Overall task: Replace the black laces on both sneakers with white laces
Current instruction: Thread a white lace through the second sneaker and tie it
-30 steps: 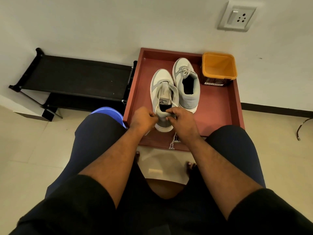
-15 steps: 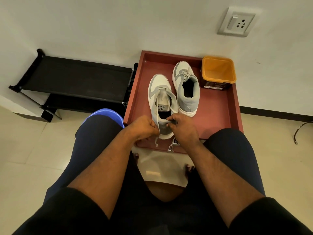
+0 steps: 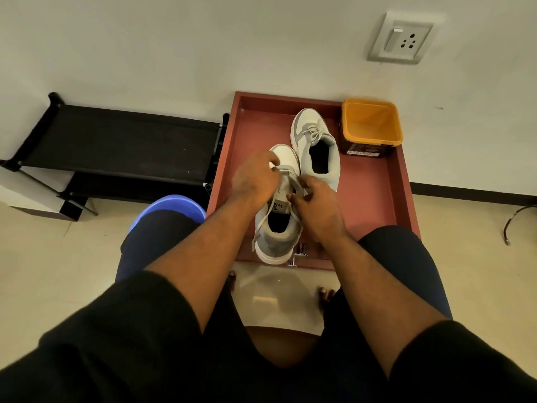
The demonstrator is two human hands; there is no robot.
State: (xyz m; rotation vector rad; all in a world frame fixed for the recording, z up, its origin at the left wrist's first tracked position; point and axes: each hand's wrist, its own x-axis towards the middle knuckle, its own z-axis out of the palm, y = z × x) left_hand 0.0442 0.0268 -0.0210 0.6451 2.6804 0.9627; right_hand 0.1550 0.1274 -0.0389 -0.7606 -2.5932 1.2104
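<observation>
Far sneaker (image 3: pixel 318 149): white-laced, tied. Near sneaker (image 3: pixel 276 225): white lace (image 3: pixel 263 218) loose; my left hand (image 3: pixel 255 178) and right hand (image 3: pixel 315 207) grip pinches it, untied.

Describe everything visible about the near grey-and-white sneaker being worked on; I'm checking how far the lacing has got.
The near grey-and-white sneaker stands upright in the red-brown rectangular tray, toe toward the wall, heel at the tray's near edge. It has a white toe cap and sole, grey heel and a printed tongue label. Pale white laces hang loose, untied, past the collar. The left hand covers its forefoot; the right hand pinches a lace beside the tongue. No black lace shows. The second sneaker stands close beside it.
</observation>
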